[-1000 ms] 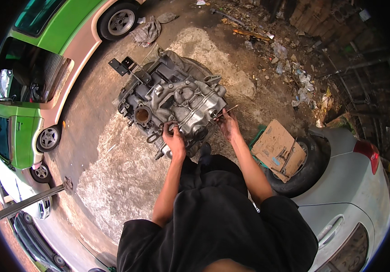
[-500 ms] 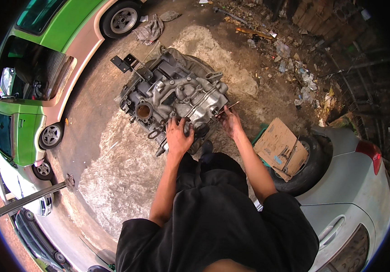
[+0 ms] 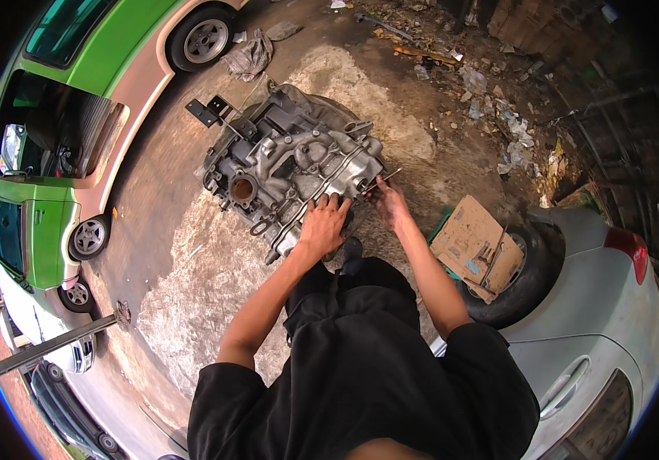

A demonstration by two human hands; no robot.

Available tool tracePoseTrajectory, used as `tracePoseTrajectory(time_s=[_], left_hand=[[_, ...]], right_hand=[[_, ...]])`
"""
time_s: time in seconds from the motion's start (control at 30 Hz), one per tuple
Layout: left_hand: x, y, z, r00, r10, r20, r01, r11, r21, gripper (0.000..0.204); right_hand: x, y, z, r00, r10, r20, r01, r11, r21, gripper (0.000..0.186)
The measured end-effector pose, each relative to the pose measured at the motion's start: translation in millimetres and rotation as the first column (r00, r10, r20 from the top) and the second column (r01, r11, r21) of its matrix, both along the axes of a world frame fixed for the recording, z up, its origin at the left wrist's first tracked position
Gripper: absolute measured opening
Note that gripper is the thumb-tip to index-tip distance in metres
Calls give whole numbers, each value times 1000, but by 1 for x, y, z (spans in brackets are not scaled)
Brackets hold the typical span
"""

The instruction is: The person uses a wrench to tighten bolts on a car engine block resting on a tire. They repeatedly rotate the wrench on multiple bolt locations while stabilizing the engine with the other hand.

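Observation:
A grimy grey engine (image 3: 310,165) sits on the ground in front of me, with a round opening (image 3: 243,188) in the casting at its left and a black bracket (image 3: 208,111) at the far left corner. On the engine's near edge rests my left hand (image 3: 323,226), its darkened fingers spread over the metal. To the right, my right hand (image 3: 389,208) is closed at the engine's near right corner, around a thin metal rod (image 3: 391,177) whose tip sticks out beyond the fingers. The rod's other end is hard to make out against the engine.
A tyre (image 3: 532,280) with a flat cardboard piece (image 3: 476,249) on it lies at the right, against a silver car (image 3: 582,307). Litter (image 3: 517,138) lies at the far right. Left stand a green and pink vehicle (image 3: 46,203) and a metal post (image 3: 53,345). A rag (image 3: 250,60) lies beyond the engine.
My left hand has slid right along the engine's near edge, closer to my right hand. My right hand stays at the same corner with the rod.

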State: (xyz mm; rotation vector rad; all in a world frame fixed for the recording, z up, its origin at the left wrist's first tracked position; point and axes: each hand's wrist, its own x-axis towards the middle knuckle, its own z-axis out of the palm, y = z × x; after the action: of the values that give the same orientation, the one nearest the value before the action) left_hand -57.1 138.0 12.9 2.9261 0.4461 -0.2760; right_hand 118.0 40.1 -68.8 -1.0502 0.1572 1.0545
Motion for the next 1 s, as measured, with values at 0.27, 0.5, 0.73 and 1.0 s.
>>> tracePoseTrajectory(time_s=[0.27,0.5,0.73,1.0], left_hand=[[-4,13,-3,982,-186,-42,188,981,55,77],[-3,11,-10,965,-255,-58,260,961,95,65],[2,11,-1,981,-164,-103,162,986,-32,66],[0,7,2,994,-97,-44,96,995,-30,68]], right_hand=[[4,-3,-5,998,48,32,-50,997,53,34],[2,-2,-3,1000,6,7,-6,1000,7,27],[3,-1,0,999,29,15,-29,999,29,41],[1,-4,-1,998,20,60,-23,998,61,29]])
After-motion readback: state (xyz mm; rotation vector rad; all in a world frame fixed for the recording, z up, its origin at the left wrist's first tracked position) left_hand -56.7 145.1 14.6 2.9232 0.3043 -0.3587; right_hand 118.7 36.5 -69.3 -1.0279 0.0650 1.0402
